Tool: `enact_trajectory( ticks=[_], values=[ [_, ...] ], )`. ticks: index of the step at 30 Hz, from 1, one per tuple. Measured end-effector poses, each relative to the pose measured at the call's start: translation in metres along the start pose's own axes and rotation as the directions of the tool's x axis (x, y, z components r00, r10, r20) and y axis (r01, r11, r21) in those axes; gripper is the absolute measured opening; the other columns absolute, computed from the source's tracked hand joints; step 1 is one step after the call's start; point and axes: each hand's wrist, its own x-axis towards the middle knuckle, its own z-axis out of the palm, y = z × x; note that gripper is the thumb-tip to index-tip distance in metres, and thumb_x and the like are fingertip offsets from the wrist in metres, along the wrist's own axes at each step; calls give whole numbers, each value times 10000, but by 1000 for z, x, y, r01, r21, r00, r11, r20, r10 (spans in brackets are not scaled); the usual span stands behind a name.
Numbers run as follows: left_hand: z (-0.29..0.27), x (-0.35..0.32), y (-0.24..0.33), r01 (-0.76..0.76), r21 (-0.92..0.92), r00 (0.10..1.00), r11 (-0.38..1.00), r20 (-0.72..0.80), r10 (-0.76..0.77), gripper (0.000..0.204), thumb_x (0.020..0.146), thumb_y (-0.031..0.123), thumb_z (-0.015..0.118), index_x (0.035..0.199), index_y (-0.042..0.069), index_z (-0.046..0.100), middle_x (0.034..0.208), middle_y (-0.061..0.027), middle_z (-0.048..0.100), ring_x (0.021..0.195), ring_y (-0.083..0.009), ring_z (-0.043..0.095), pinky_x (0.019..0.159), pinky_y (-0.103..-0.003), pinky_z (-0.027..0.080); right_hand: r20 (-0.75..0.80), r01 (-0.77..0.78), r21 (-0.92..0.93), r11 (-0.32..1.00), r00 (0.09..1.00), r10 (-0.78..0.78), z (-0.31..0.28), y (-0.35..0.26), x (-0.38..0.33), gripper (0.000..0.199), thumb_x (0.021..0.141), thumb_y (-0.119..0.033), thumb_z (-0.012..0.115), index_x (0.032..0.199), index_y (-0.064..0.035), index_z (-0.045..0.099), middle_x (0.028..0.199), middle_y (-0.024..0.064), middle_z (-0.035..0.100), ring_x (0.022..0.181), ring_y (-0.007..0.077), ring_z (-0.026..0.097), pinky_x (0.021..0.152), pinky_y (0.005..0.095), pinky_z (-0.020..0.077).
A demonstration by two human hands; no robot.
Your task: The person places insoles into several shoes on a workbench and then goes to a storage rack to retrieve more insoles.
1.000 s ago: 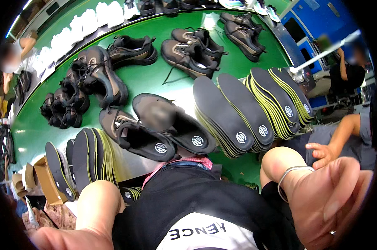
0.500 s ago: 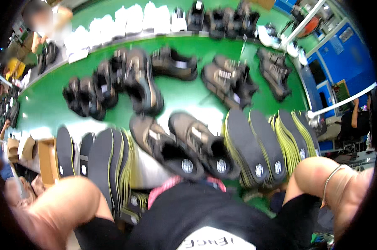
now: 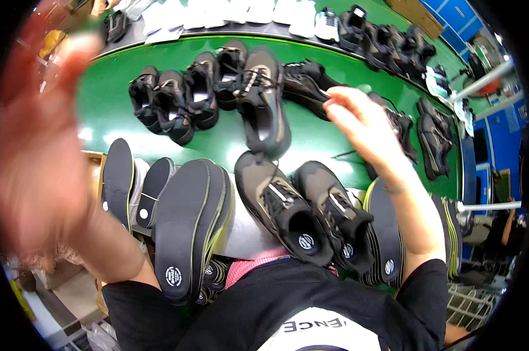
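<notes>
At a green worktable [image 3: 311,143] in a shoe workshop, a person in a black shirt [image 3: 229,304] raises both bare hands. The right hand [image 3: 365,126] hangs over the table, fingers loosely bent and thumb slightly apart, its tips overlapping the end of a sideways dark shoe [image 3: 304,79]; whether they touch it cannot be told. The left hand [image 3: 45,152], blurred and close to the camera, hides its grip. Two brown-and-black shoes [image 3: 271,193] lie side by side at the near edge, toes pointing away from the wearer, a round white mark inside each heel. Lime-edged dark insoles stand in a left stack [image 3: 179,219] and a right stack [image 3: 387,225] flanking the pair. White shoes [image 3: 217,13] line the far side.
</notes>
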Motion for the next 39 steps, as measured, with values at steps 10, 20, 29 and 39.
enact_trajectory(
  ticks=[10, 20, 29, 39],
  values=[
    [-228, -102, -242, 548, 797, 602, -256, -587, -541, 883, 557, 470, 690, 1201, -37, 362, 1155, -222, 474, 1102, -341, 438, 908, -358, 367, 93, -268, -431, 862, 937, 337, 123, 125, 83, 693, 591, -237, 590, 1179, 45, 355, 1009, 263, 527, 946, 374, 518, 832, 382, 416],
    [-271, -120, -305, 585, 777, 351, -232, -501, -791, 602, 601, 338, 646, 1110, 49, 504, 974, -162, 600, 967, -292, 548, 867, -375, 382, 114, 132, -768, 627, 991, -70, 4, 187, 113, 331, 547, -153, 612, 870, -82, 599, 964, 172, 546, 946, 324, 507, 797, 433, 393],
    [-310, -159, -325, 705, 709, 458, 9, -446, -769, 443, 674, 71, 512, 1108, -14, 488, 1076, -126, 545, 995, -236, 506, 875, -314, 361, 126, -26, -786, 618, 972, 200, -3, 187, 96, 263, 614, -210, 565, 843, -97, 630, 827, 131, 626, 801, 277, 605, 685, 386, 478],
    [-178, -121, -351, 514, 857, 520, -47, -354, -778, 541, 653, 224, 607, 1136, 18, 478, 1057, -199, 552, 1000, -330, 518, 861, -373, 390, -121, -301, -843, 445, 913, 389, -90, 219, 112, 288, 638, -223, 555, 889, -93, 610, 876, 130, 620, 845, 278, 597, 701, 388, 478]
  ],
)
